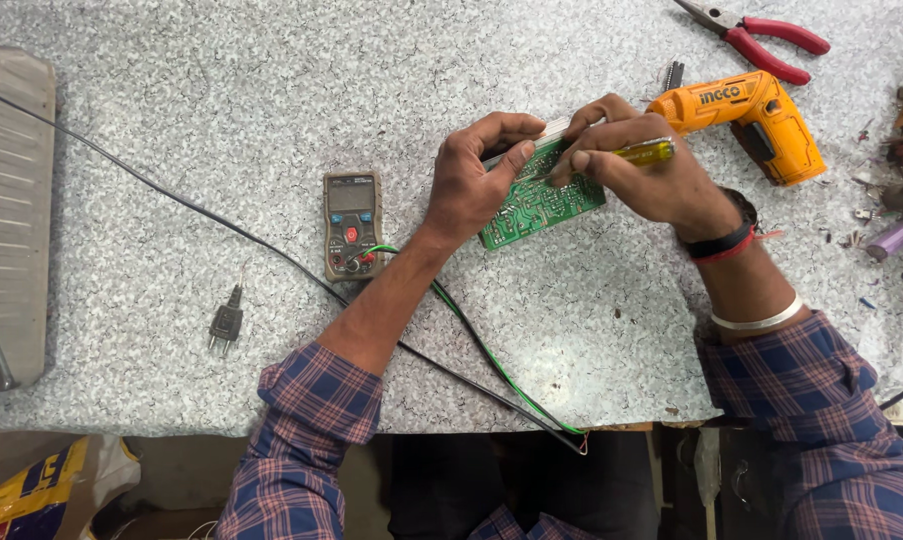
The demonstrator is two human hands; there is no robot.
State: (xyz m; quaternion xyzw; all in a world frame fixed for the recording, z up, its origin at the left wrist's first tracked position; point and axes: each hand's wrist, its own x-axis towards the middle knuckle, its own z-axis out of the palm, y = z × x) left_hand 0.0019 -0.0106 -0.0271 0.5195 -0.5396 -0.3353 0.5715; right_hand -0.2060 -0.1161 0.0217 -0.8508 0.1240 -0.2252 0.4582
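On the speckled worktop (221,110), left hand (474,180) pinches the green circuit board (537,205) by its edge; right hand (643,170) clamps a yellow-handled screwdriver (643,152), tip on board. Multimeter (351,224) left; orange power screwdriver (756,118), red pliers (761,38) right.
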